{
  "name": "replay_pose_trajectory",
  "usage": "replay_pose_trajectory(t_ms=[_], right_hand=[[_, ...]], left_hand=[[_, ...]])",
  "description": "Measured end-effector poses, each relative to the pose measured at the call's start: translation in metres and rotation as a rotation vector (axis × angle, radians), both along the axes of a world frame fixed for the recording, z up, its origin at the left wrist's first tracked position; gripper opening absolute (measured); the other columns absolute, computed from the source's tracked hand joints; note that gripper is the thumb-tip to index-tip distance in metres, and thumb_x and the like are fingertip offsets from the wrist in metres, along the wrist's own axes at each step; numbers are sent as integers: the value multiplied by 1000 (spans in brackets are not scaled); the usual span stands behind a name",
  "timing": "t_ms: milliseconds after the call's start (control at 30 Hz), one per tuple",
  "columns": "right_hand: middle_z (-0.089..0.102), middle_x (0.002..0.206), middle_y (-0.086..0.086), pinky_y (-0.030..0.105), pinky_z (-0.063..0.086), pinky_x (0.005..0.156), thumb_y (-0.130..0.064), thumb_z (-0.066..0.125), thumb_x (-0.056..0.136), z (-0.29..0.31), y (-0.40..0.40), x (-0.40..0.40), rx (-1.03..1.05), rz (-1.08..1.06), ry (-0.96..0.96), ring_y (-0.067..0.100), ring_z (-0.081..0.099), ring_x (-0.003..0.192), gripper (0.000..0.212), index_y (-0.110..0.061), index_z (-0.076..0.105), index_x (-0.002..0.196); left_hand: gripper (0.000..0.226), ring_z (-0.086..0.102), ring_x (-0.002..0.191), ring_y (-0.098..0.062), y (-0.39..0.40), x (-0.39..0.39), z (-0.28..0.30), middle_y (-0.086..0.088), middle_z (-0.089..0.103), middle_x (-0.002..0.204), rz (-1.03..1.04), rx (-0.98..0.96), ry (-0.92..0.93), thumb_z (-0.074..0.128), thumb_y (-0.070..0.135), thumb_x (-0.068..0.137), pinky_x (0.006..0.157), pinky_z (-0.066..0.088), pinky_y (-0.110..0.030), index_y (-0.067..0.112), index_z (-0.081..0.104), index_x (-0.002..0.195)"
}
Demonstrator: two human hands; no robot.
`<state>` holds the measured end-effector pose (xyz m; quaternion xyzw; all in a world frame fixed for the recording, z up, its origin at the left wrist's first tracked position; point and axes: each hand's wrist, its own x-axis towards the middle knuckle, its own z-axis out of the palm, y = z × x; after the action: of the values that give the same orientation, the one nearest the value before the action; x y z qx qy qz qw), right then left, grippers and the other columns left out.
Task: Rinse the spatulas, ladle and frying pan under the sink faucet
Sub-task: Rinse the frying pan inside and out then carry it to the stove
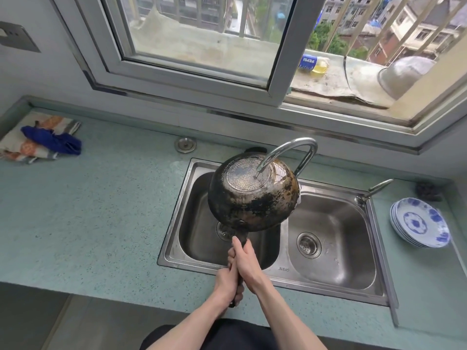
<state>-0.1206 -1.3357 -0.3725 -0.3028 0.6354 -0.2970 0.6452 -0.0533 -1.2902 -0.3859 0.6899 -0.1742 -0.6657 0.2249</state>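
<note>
pan (255,198): held upside down over the left basin, scorched underside up, tilted toward the window; spout tip sits just above its base disc.
handle (240,251): dark, straight, runs from the pan rim back toward the person; mostly hidden under both hands.
left hand (227,281): wrapped round the rear end of the handle, fingers curled under.
right hand (249,261): wrapped round the handle ahead of the left, thumb laid along the top toward the pan.
handling: judged rigid metal, fairly heavy and head-heavy, hence the two-handed grip. Wet handle likely slick. Not fragile, but a slip would knock it against the faucet or basin.
grip point: handle only, taken close to the bowl to cut leverage; the rounded, burnt shell offers no safe hold.
faucet (290,152): curved chrome spout; whether water is running cannot be told.
sink (328,281): steel, two basins, strainer visible in each; right basin holds nothing that can be seen.
spatulas, ladle: not seen.
plates (419,223): blue-and-white stack on the counter right of the sink, well apart from the pan.
cloths (40,140): on the counter far left.
counter (101,210): green speckled.
</note>
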Motion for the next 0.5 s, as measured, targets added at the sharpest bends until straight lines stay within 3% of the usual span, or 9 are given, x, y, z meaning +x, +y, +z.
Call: replay_pose_trajectory(t_ms=[500], right_hand=[[40, 74, -1, 29, 39, 57, -38, 48, 107, -8, -3, 6, -64, 103, 50, 10, 36, 59, 24, -17, 38, 100]], left_hand=[[60, 39, 33, -16, 5, 0, 6, -7, 46, 46, 97, -43, -34, 38, 50, 106, 40, 27, -20, 10, 49, 63]])
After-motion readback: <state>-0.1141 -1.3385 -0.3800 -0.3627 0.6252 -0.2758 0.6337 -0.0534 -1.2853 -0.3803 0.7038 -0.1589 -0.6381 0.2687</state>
